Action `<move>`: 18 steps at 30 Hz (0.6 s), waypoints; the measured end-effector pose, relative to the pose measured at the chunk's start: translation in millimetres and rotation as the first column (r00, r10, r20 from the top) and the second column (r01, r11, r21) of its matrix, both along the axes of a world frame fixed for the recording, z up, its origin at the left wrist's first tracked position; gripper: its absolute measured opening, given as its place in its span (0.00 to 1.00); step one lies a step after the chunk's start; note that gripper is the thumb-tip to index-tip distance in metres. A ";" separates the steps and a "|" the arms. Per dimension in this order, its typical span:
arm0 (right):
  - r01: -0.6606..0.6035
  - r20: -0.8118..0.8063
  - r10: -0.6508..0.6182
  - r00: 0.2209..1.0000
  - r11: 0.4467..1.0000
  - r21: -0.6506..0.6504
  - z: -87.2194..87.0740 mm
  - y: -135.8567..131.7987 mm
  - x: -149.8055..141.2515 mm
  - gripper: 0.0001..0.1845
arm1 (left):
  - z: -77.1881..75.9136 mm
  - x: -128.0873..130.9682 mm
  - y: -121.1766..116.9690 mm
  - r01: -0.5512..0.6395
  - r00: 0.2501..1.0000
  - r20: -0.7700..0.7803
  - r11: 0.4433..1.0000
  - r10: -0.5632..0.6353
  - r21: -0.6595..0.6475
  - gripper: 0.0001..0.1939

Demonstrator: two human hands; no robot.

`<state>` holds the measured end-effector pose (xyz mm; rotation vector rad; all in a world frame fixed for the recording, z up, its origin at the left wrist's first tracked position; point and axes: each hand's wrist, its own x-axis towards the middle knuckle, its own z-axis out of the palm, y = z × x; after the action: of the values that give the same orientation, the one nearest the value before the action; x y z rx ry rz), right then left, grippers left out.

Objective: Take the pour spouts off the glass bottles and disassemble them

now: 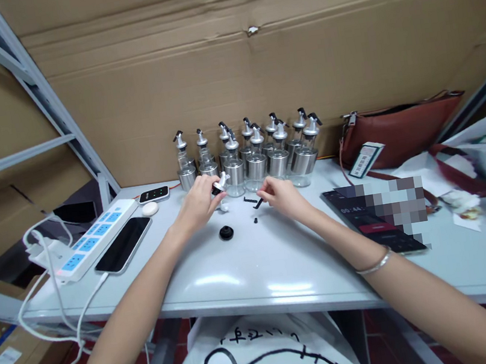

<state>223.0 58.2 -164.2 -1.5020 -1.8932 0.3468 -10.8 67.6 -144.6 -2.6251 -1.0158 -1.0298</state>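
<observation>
My left hand (198, 202) is closed around a pourer top (223, 182) with a pale spout and a black part. Opposite it, my right hand (279, 196) pinches a thin black lever (258, 203) just over the table. Between the hands lies another slim black lever (250, 199), touching or close to the held one. A tiny black piece (255, 221) sits nearer to me. Below my left hand rests a round black stopper (226, 232). Behind both hands stand several glass-and-steel oil bottles (233, 168) with black-tipped pourers.
A power strip (99, 240), a charging phone (123, 246) and a small display device (154, 194) occupy the left side. On the right are a tablet-like phone (367, 218) running a timer and a brown bag (400, 134). Cardboard (209, 77) walls off the back.
</observation>
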 end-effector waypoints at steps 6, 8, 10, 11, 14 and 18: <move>0.027 0.158 -0.013 0.987 0.996 -0.084 -3.3 0.3 -0.8 0.04 | 0.0 -0.5 0.4 -0.005 1.000 -0.005 1.000 0.005 0.001 0.13; 0.032 0.209 -0.014 0.978 0.996 -0.083 -4.8 2.3 1.2 0.04 | 0.0 -0.2 0.1 -0.002 1.000 -0.008 1.000 0.002 0.002 0.13; 0.025 0.249 -0.006 0.969 0.997 -0.075 -6.1 4.3 3.9 0.06 | 0.0 0.1 -0.2 -0.001 1.000 -0.010 1.000 0.001 0.002 0.12; 0.017 0.268 0.002 0.963 0.997 -0.071 -6.5 5.0 5.2 0.07 | 0.0 0.3 -0.4 -0.001 1.000 -0.011 1.000 0.001 0.002 0.12; -0.025 0.313 0.045 0.949 0.997 -0.068 -7.6 5.2 7.9 0.09 | 0.0 0.3 -0.8 0.005 1.000 -0.015 1.000 -0.005 0.002 0.12; -0.086 0.331 0.104 0.938 0.994 -0.069 -8.6 3.3 8.1 0.11 | 0.3 0.4 -1.5 0.005 1.000 -0.019 1.000 -0.005 -0.008 0.12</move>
<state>231.1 61.5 -172.8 -1.5864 -2.2439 0.1951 -10.4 66.1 -144.4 -2.6404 -1.0115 -1.0013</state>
